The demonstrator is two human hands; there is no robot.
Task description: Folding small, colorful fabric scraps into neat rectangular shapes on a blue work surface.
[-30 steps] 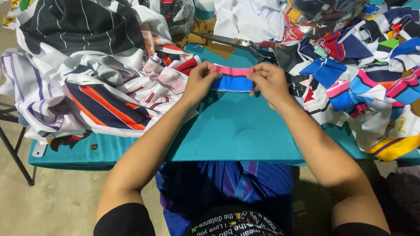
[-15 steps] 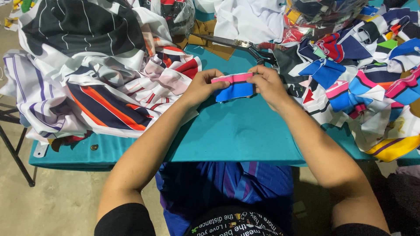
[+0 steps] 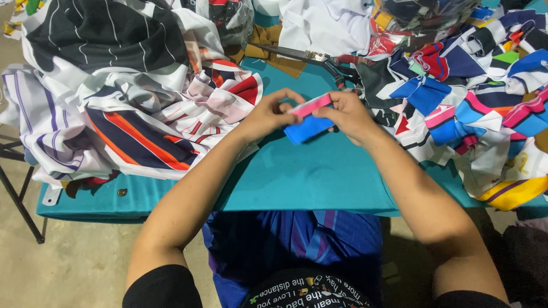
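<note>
A small blue cloth piece with a pink band (image 3: 308, 122) is pinched between both of my hands just above the teal table cover (image 3: 319, 177). My left hand (image 3: 271, 114) grips its left end, fingers curled over the pink edge. My right hand (image 3: 345, 114) holds the right end, and the folded blue part hangs below my fingers. Both forearms reach in from the bottom of the view.
A heap of striped white, navy and orange cloth (image 3: 120, 108) lies to the left. Many small coloured pieces (image 3: 474, 97) are piled at the right. Large scissors (image 3: 314, 57) lie behind my hands. Blue fabric (image 3: 291, 245) rests in my lap. A table leg (image 3: 17, 188) stands far left.
My hands have come closer together, and the pink and blue piece, first stretched wide and flat, is now folded short and lifted slightly off the table.
</note>
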